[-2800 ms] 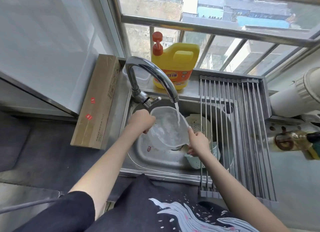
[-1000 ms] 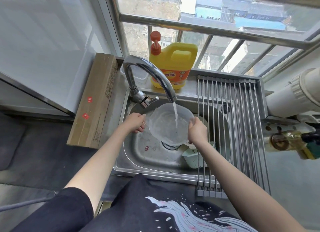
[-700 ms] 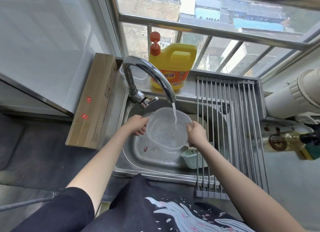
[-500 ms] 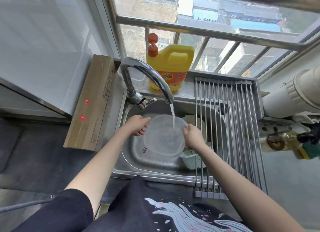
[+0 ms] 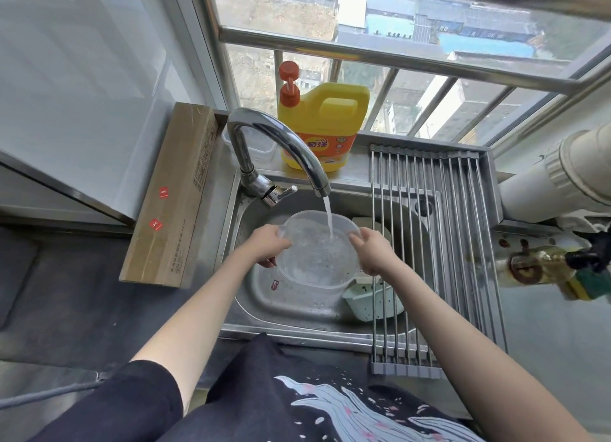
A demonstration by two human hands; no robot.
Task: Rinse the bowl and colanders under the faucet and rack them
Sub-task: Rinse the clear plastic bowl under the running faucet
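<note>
While water pours in, left hand point(image 5: 269, 247) and right hand point(image 5: 373, 253) grip the clear bowl's point(image 5: 317, 263) opposite rims.

barred window point(image 5: 380, 61), daylight, perhaps frosted wall panel point(image 5: 82, 78)

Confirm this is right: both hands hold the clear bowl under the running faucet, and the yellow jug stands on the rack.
One detail is wrong. The head view shows the yellow jug on the ledge behind the sink, left of the rack, not on it. Both hands, left and right, do hold the clear bowl under the running faucet.
</note>
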